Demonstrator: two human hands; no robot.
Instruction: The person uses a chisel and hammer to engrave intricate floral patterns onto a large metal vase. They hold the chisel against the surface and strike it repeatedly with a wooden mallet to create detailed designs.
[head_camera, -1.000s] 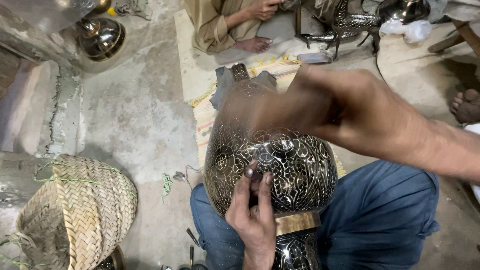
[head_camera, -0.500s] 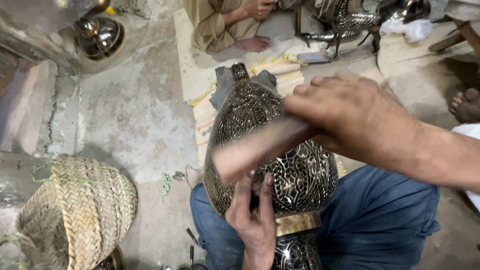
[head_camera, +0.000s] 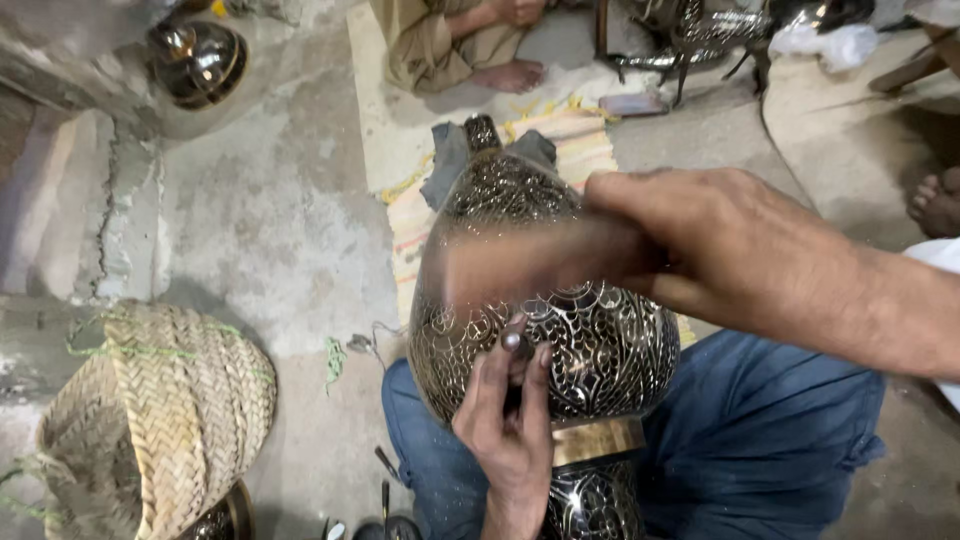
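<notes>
While the engraved metal vessel (head_camera: 545, 300) rests across a seated person's blue-trousered lap, the left hand (head_camera: 508, 420) pinches a small punch (head_camera: 512, 345) against its patterned wall, fingers closed round the tool. The right hand (head_camera: 720, 250) grips a blurred hammer (head_camera: 520, 262) just above it. A woven basket (head_camera: 160, 420) sits nearby on the concrete floor (head_camera: 270, 220).
</notes>
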